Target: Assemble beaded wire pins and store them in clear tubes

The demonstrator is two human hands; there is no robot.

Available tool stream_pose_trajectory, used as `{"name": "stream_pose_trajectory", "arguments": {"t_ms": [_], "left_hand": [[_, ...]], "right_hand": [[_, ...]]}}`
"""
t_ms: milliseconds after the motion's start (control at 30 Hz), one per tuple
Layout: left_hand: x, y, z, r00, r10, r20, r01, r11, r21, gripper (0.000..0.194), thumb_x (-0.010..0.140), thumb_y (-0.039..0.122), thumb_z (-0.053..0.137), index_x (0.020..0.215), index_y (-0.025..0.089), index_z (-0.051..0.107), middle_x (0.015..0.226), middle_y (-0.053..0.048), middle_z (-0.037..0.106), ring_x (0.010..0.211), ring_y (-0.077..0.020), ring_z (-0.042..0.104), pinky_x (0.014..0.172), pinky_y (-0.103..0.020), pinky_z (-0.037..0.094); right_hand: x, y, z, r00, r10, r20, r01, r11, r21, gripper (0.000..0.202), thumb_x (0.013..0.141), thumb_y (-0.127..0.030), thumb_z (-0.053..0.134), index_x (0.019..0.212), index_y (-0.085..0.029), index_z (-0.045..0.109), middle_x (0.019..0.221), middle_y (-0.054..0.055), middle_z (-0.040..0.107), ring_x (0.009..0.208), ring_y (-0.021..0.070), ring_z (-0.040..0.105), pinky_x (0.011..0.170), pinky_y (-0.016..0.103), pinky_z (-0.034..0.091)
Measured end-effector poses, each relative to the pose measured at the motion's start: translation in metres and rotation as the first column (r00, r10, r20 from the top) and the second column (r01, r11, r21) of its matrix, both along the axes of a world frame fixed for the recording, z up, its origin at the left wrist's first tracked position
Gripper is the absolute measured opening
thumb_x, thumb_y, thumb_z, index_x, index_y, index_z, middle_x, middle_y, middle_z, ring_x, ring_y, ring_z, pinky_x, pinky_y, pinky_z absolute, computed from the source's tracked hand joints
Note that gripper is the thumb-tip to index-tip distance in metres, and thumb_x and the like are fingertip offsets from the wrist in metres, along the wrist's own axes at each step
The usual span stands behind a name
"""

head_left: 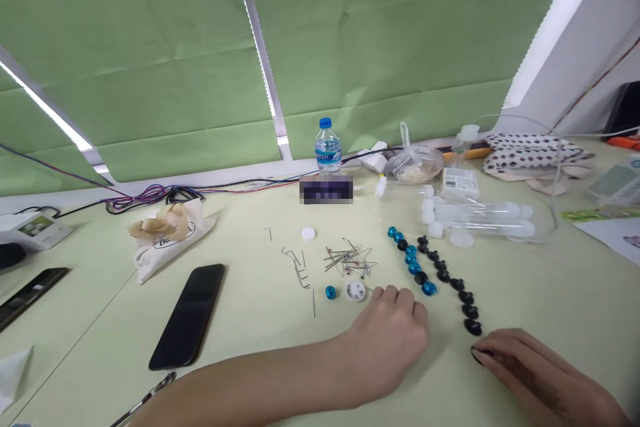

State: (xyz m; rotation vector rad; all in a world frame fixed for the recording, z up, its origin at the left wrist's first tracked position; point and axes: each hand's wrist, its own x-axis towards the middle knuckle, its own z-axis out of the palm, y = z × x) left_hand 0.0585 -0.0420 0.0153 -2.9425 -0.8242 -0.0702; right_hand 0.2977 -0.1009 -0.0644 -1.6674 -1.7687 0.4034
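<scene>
tabletop: left hand seemingly curled

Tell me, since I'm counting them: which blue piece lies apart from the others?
The lone blue piece just left of the small, round white dish. The other blue pieces lie farther right, in a line mixed with black ones.

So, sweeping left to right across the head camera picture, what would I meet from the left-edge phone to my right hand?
Left-edge phone → larger phone → strung-out bent metal rods → single blue piece → white round dish → left hand → row of black pieces → right hand.
</scene>
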Motion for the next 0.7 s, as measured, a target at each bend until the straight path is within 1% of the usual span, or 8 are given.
{"name": "stream_pose_trajectory", "arguments": {"t_ms": [100,200,233,300,367,467,567,700], "left_hand": [[0.021,0.006,-0.008,1.0,0.002,0.018,-0.001,0.995,-0.1,0.02,0.059,0.004,0.057,0.078,0.01,0.055,0.076,-0.012,0.055,0.073,-0.0238,0.052,0.059,-0.032,0.044],[0.036,0.012,-0.021,0.996,0.021,0.086,-0.002,0.977,-0.214,0.015,0.068,0.003,0.051,0.079,0.012,0.054,0.076,-0.011,0.057,0.076,-0.0245,0.055,0.06,-0.032,0.046],[0.04,0.014,-0.025,0.992,0.055,0.113,-0.025,0.968,-0.248,0.014,0.072,0.004,0.049,0.081,0.013,0.054,0.078,-0.011,0.058,0.075,-0.0241,0.055,0.06,-0.032,0.046],[0.043,0.017,-0.031,0.98,0.119,0.161,-0.063,0.947,-0.316,0.015,0.077,0.007,0.045,0.09,0.012,0.051,0.083,-0.012,0.06,0.073,-0.0231,0.057,0.059,-0.031,0.046],[0.045,0.018,-0.033,0.967,0.17,0.19,-0.09,0.924,-0.372,0.021,0.08,0.008,0.042,0.1,0.01,0.046,0.086,-0.013,0.061,0.072,-0.0228,0.058,0.058,-0.031,0.045],[0.048,0.019,-0.033,0.952,0.231,0.201,-0.128,0.896,-0.424,0.032,0.08,0.009,0.044,0.111,0.009,0.037,0.084,-0.012,0.062,0.071,-0.0235,0.059,0.057,-0.03,0.044],[0.053,0.023,-0.035,0.942,0.255,0.217,-0.15,0.9,-0.409,0.034,0.082,0.014,0.044,0.114,0.009,0.033,0.082,-0.011,0.063,0.068,-0.0231,0.059,0.056,-0.03,0.044],[0.057,0.027,-0.042,0.944,0.233,0.235,-0.15,0.935,-0.322,0.026,0.086,0.019,0.044,0.109,0.011,0.036,0.083,-0.011,0.063,0.068,-0.0234,0.06,0.054,-0.03,0.044]], "right_hand": [[0.009,-0.001,0.002,0.99,0.029,0.14,-0.009,0.99,-0.14,0.027,0.078,-0.053,0.057,0.086,-0.028,0.064,0.087,0.001,0.068,0.075,0.0222,0.065,0.062,0.028,0.049],[0.01,0.001,0.006,0.977,0.033,0.209,0.008,0.981,-0.193,0.028,0.078,-0.054,0.056,0.087,-0.028,0.062,0.085,0.001,0.068,0.072,0.0216,0.065,0.06,0.028,0.05],[0.009,0.002,0.006,0.975,0.026,0.222,0.02,0.979,-0.201,0.029,0.079,-0.054,0.055,0.088,-0.027,0.061,0.081,0.001,0.068,0.069,0.021,0.065,0.058,0.028,0.05],[0.005,0.004,0.005,0.972,-0.018,0.235,0.059,0.984,-0.169,0.032,0.081,-0.055,0.052,0.092,-0.025,0.058,0.079,0.003,0.065,0.061,0.019,0.063,0.053,0.027,0.05],[0.0,0.007,0.002,0.965,-0.065,0.253,0.086,0.994,-0.071,0.038,0.084,-0.055,0.046,0.1,-0.023,0.056,0.089,0.006,0.062,0.057,0.0163,0.061,0.048,0.026,0.049],[-0.008,0.011,-0.002,0.94,-0.04,0.338,0.018,0.997,0.07,0.039,0.09,-0.05,0.036,0.112,-0.023,0.054,0.105,0.011,0.054,0.061,0.0148,0.062,0.042,0.023,0.047],[-0.008,0.013,-0.005,0.899,0.036,0.436,-0.09,0.991,0.103,0.034,0.093,-0.04,0.033,0.106,-0.023,0.058,0.105,0.01,0.052,0.063,0.0151,0.062,0.043,0.023,0.046],[0.01,0.016,-0.014,0.864,0.087,0.496,-0.152,0.984,0.093,0.028,0.089,-0.028,0.035,0.101,-0.023,0.06,0.104,0.009,0.054,0.071,0.0176,0.064,0.048,0.024,0.049]]}}
